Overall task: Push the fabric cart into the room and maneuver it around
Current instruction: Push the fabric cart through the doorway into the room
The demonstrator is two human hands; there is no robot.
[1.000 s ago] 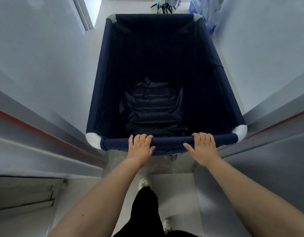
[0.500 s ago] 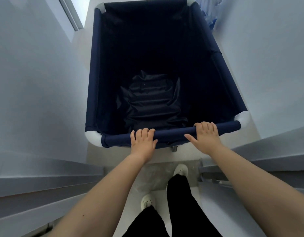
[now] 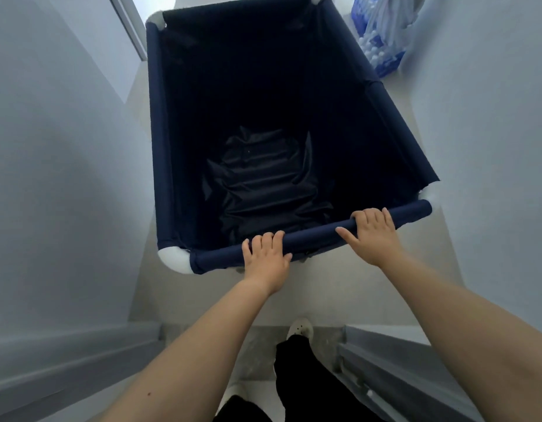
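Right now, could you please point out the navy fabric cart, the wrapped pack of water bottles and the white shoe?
navy fabric cart [image 3: 156,117]: head view, left rim.
wrapped pack of water bottles [image 3: 382,41]: head view, plastic wrap.
white shoe [image 3: 300,327]: head view, toe.

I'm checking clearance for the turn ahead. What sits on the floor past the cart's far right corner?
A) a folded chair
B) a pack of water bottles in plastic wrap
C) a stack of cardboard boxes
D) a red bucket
B: a pack of water bottles in clear plastic wrap stands by the right wall, just beyond the far right corner of the fabric cart.
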